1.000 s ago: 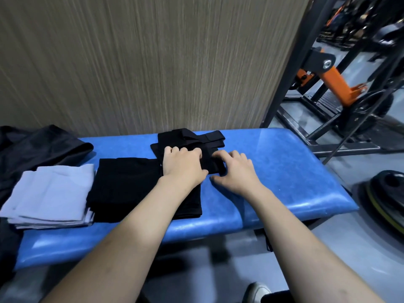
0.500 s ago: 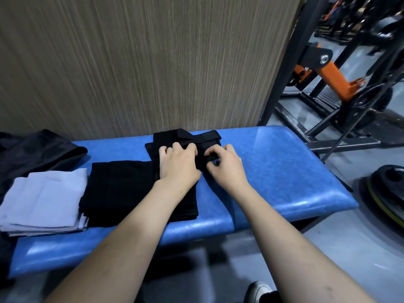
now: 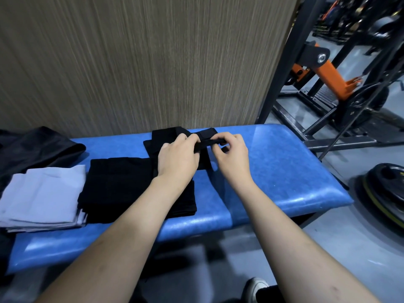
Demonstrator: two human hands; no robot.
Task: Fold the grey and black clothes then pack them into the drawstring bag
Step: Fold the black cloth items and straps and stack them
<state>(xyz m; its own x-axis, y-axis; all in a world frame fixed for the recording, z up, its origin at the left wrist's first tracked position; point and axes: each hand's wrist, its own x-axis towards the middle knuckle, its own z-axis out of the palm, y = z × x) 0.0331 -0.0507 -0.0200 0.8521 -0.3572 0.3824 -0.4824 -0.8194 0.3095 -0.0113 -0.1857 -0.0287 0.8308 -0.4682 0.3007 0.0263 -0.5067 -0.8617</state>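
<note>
1. Black garment (image 3: 161,138), at the back of the bench (image 3: 284,171), is pinched along a raised fold by both hands, left (image 3: 178,158) and right (image 3: 231,156).
2. Grey stack (image 3: 43,193) and black stack (image 3: 118,182) are already folded.
3. Packing is left; the bag cannot be identified.

Head view, looking down, bench (image 3: 273,171) close

Glossy blue vinyl-like bench (image 3: 273,171); matt black cloth (image 3: 122,182); wood-grain wall (image 3: 142,62).
</note>
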